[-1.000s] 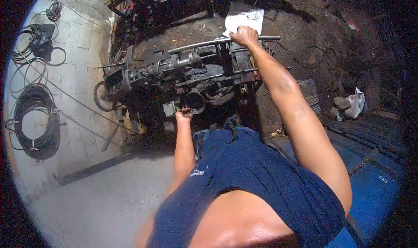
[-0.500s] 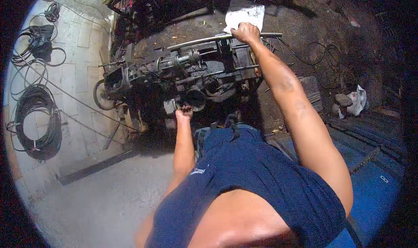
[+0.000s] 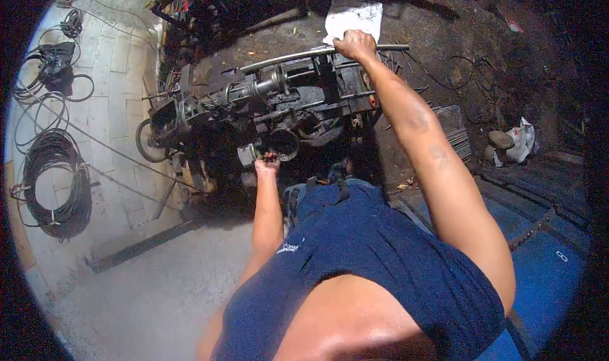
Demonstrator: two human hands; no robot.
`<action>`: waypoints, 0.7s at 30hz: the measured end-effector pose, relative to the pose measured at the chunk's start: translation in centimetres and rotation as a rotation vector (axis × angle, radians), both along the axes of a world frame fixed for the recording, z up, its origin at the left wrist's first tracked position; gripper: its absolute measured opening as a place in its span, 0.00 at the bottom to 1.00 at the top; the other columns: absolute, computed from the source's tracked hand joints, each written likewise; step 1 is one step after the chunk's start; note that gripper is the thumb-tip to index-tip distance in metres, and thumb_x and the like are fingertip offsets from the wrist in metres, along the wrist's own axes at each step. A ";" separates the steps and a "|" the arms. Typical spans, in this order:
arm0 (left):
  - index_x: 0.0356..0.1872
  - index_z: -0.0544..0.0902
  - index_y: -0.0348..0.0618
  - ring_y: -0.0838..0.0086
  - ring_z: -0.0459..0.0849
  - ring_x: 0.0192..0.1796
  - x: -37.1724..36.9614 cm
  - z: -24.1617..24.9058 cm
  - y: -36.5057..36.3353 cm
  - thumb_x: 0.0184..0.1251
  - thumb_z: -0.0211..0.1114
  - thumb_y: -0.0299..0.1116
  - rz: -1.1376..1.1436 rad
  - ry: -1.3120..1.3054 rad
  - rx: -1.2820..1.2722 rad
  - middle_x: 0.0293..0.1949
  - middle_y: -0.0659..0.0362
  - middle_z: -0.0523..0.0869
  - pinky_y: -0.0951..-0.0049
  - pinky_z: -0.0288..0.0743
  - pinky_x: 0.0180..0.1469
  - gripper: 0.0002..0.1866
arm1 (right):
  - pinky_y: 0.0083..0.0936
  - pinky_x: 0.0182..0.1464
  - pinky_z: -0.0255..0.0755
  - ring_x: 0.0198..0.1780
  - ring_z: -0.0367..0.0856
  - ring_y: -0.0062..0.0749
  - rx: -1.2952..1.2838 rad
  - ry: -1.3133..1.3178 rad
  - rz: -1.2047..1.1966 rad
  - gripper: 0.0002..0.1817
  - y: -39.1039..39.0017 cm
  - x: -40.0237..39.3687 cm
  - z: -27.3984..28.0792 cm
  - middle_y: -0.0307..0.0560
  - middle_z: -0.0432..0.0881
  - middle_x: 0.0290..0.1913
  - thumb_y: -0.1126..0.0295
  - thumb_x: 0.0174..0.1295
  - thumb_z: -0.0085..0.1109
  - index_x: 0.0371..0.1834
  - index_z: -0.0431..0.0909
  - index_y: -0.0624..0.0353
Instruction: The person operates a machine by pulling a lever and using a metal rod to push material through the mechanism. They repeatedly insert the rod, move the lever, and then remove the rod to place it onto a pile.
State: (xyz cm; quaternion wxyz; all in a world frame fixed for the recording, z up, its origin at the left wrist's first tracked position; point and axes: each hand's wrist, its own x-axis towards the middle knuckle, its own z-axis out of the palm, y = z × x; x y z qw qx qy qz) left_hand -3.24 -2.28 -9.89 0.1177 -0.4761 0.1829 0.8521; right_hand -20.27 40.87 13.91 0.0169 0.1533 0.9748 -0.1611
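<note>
A dark, greasy machine point(image 3: 298, 107) with shafts and bare metal parts lies across the middle of the view. My right hand point(image 3: 355, 45) is closed around a long metal bar point(image 3: 279, 60) along the machine's far side. My left hand point(image 3: 268, 160) is at the near side, its darkened fingers curled, beside a round dark opening point(image 3: 284, 145) and a small pale box-like part point(image 3: 246, 155). What those fingers grip is too dark to make out. Just beyond my right hand lies a white sheet point(image 3: 355, 19) with dark smudges.
Coiled black cable point(image 3: 54, 183) and a hose lie on the pale tiles at the left. Thin rods point(image 3: 458, 144) are stacked at the right, near a stone point(image 3: 501, 139) and a white bag point(image 3: 523, 142). A blue surface point(image 3: 552, 272) marked 8 is at the lower right.
The whole view has shifted slightly. Both hands keep their places, the right on the bar and the left beside the round opening.
</note>
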 end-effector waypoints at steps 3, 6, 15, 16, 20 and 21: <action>0.19 0.65 0.44 0.65 0.69 0.27 -0.2 -0.3 0.5 0.67 0.39 0.42 0.035 -0.134 -0.103 0.17 0.58 0.68 0.61 0.67 0.35 0.18 | 0.37 0.46 0.73 0.42 0.80 0.49 0.019 -0.014 -0.018 0.29 -0.7 -0.1 0.5 0.58 0.81 0.39 0.42 0.48 0.49 0.35 0.82 0.59; 0.20 0.67 0.47 0.72 0.66 0.20 0.1 1.4 1.2 0.65 0.46 0.39 0.046 -0.130 -0.108 0.18 0.63 0.68 0.69 0.67 0.29 0.14 | 0.37 0.46 0.73 0.42 0.80 0.48 0.005 -0.051 0.007 0.29 0.0 -0.2 0.3 0.59 0.81 0.39 0.43 0.48 0.49 0.35 0.82 0.59; 0.18 0.65 0.46 0.71 0.65 0.23 0.1 4.8 2.7 0.67 0.41 0.42 0.051 -0.198 -0.102 0.18 0.62 0.67 0.68 0.64 0.31 0.18 | 0.37 0.47 0.72 0.43 0.80 0.50 0.036 -0.020 -0.031 0.29 -0.3 -0.4 -0.2 0.59 0.81 0.39 0.43 0.48 0.50 0.34 0.82 0.60; 0.18 0.65 0.46 0.71 0.65 0.23 0.1 4.9 2.7 0.67 0.41 0.42 0.051 -0.197 -0.103 0.18 0.62 0.67 0.68 0.64 0.31 0.18 | 0.37 0.47 0.72 0.43 0.80 0.50 0.035 -0.019 -0.032 0.29 -0.2 -0.3 -0.2 0.59 0.81 0.39 0.43 0.48 0.50 0.34 0.82 0.60; 0.16 0.64 0.46 0.70 0.63 0.23 -0.1 4.1 2.4 0.68 0.40 0.45 0.024 -0.185 -0.121 0.16 0.60 0.65 0.69 0.63 0.31 0.21 | 0.37 0.47 0.72 0.43 0.80 0.48 0.029 0.039 -0.019 0.28 0.6 -0.3 -1.1 0.59 0.81 0.38 0.45 0.47 0.51 0.33 0.82 0.60; 0.15 0.64 0.46 0.70 0.63 0.23 -0.2 4.1 2.5 0.68 0.40 0.46 0.045 -0.205 -0.144 0.16 0.60 0.64 0.70 0.63 0.31 0.22 | 0.37 0.46 0.73 0.42 0.81 0.47 0.030 0.060 -0.035 0.26 0.5 -0.3 -1.1 0.58 0.81 0.38 0.46 0.45 0.52 0.33 0.83 0.59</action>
